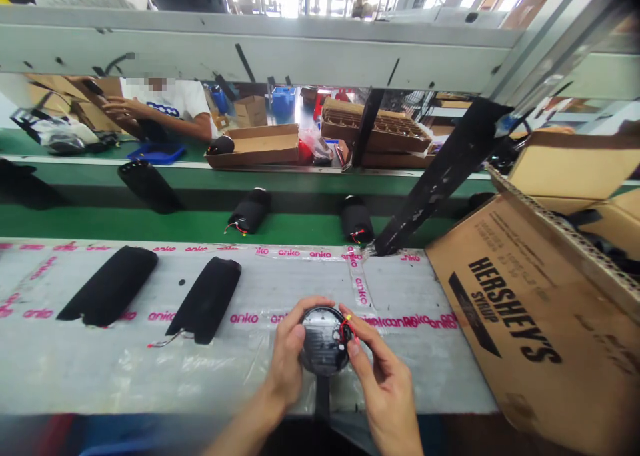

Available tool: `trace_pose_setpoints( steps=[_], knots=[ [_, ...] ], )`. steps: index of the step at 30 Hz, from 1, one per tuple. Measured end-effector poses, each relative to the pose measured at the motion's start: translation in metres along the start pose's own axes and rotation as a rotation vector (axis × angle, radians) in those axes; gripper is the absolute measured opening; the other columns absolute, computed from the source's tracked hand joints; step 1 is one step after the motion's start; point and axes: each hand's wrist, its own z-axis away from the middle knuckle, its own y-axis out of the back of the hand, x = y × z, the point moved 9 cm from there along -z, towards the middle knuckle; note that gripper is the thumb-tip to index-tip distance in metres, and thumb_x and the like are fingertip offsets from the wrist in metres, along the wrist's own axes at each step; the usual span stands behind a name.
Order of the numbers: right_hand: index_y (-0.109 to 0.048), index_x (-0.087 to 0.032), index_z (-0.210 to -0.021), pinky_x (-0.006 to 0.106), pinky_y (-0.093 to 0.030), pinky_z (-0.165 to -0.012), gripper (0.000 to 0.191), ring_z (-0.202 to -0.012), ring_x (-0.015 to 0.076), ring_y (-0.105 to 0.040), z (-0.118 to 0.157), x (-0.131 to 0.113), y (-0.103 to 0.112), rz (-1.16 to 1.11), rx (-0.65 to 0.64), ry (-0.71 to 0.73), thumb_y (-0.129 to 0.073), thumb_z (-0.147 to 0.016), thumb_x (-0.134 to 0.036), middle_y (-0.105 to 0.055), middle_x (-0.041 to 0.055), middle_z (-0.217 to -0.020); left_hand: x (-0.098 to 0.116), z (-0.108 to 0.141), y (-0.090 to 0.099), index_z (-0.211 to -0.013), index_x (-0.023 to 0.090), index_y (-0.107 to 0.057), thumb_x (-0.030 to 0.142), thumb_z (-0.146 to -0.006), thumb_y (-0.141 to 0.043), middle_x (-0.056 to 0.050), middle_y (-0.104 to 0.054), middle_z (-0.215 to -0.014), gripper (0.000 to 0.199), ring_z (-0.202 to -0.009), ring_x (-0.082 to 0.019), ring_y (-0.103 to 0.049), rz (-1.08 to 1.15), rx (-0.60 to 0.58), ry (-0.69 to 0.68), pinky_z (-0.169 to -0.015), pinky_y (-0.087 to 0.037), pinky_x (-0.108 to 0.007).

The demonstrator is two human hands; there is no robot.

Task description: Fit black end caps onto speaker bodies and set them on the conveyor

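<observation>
I can't make out the inside of the disc (pixel 320 351) from my end: its face is dark and glossy, and some fingers of the left hand (pixel 289 349) are hidden behind its rim. Its handle (pixel 323 396) gets lost in the dark at the bottom of my view. The box (pixel 530 316) hides the bench's right end, and the dark things beyond its flap are too dim for me to name. I have the left hand closed round the disc's left rim, thumb in front. My right hand (pixel 383 376) has thumb and forefinger slightly parted at the opposite rim, by the red wires (pixel 345 325); I cannot tell whether they pinch them or only touch. The disc is over the bench (pixel 150 383), left of the box; contact with the surface I can't see. Farther left of the box lie two black packs (pixel 207 299). Just left of the box, a slanting post (pixel 445 176) covers part of the green belt (pixel 200 226).
</observation>
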Motion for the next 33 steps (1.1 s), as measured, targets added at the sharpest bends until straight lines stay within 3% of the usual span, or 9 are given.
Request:
trace_pose_setpoints(
  steps=[5, 8, 10, 12, 16, 21, 27, 33],
  knots=[
    [-0.083, -0.029, -0.123, 0.069, -0.043, -0.126, 0.032, -0.138, 0.0385, -0.069, -0.003, -0.003, 0.004, 0.028, -0.051, 0.0, -0.068, -0.104, -0.049, -0.077, 0.0124, -0.143, -0.007, 0.004, -0.003, -0.123, 0.016, -0.076, 0.056, -0.11, -0.044, -0.01, -0.082, -0.114, 0.053, -0.103, -0.028, -0.074, 0.045, 0.079, 0.123, -0.093, -0.055, -0.035],
    [-0.078, -0.029, -0.134, 0.065, -0.046, -0.125, 0.035, -0.143, 0.0376, -0.065, -0.005, 0.0, 0.006, 0.013, -0.209, 0.039, -0.073, -0.101, -0.041, -0.072, 0.0132, -0.15, -0.005, 0.003, -0.003, -0.123, 0.016, -0.075, 0.055, -0.111, -0.042, -0.01, -0.082, -0.113, 0.052, -0.104, -0.029, -0.075, 0.075, 0.052, 0.124, -0.095, -0.055, -0.036],
    [-0.069, -0.031, -0.146, 0.063, -0.046, -0.126, 0.054, -0.146, 0.0373, -0.062, -0.004, 0.006, 0.005, 0.054, -0.363, 0.083, -0.082, -0.093, -0.032, -0.068, 0.0127, -0.155, -0.004, 0.003, -0.003, -0.124, 0.017, -0.074, 0.055, -0.111, -0.041, -0.01, -0.082, -0.116, 0.052, -0.106, -0.029, -0.075, 0.084, 0.037, 0.111, -0.096, -0.055, -0.037],
    [-0.061, -0.032, -0.153, 0.061, -0.047, -0.126, 0.073, -0.147, 0.0361, -0.061, -0.004, 0.012, 0.007, 0.123, -0.435, 0.145, -0.088, -0.085, -0.023, -0.066, 0.0122, -0.157, -0.003, 0.004, -0.005, -0.124, 0.017, -0.074, 0.053, -0.112, -0.04, -0.01, -0.081, -0.118, 0.051, -0.107, -0.028, -0.075, 0.084, 0.027, 0.104, -0.096, -0.055, -0.036],
    [-0.06, -0.033, -0.141, 0.052, -0.05, -0.123, 0.068, -0.147, 0.0313, -0.062, -0.01, 0.009, 0.007, 0.114, -0.4, 0.245, -0.084, -0.082, -0.011, -0.065, 0.0102, -0.155, 0.003, 0.005, -0.004, -0.123, 0.019, -0.074, 0.051, -0.113, -0.038, -0.009, -0.081, -0.121, 0.05, -0.111, -0.028, -0.073, 0.019, 0.035, 0.08, -0.099, -0.053, -0.036],
    [-0.061, -0.033, -0.123, 0.046, -0.052, -0.12, 0.068, -0.143, 0.0292, -0.063, -0.026, 0.008, -0.003, 0.053, -0.447, 0.115, -0.093, -0.069, -0.008, -0.066, 0.0063, -0.146, 0.01, 0.005, -0.004, -0.124, 0.02, -0.074, 0.049, -0.114, -0.036, -0.008, -0.08, -0.124, 0.049, -0.116, -0.028, -0.072, -0.055, -0.028, 0.088, -0.101, -0.051, -0.036],
    [-0.064, -0.03, -0.118, 0.05, -0.051, -0.12, 0.064, -0.141, 0.0321, -0.063, -0.038, 0.011, -0.002, 0.066, -0.518, 0.102, -0.102, -0.067, -0.024, -0.065, 0.0094, -0.145, 0.006, 0.001, -0.003, -0.123, 0.02, -0.074, 0.048, -0.114, -0.034, -0.007, -0.079, -0.124, 0.049, -0.118, -0.028, -0.07, -0.069, -0.009, 0.141, -0.102, -0.049, -0.035],
    [-0.061, -0.031, -0.123, 0.051, -0.05, -0.122, 0.063, -0.145, 0.0308, -0.061, -0.029, 0.008, -0.004, 0.04, -0.496, 0.07, -0.092, -0.072, -0.013, -0.062, 0.0098, -0.148, 0.007, 0.005, -0.004, -0.123, 0.02, -0.074, 0.047, -0.114, -0.035, -0.007, -0.08, -0.124, 0.048, -0.116, -0.028, -0.072, -0.027, 0.02, 0.167, -0.1, -0.051, -0.035]
  ],
)
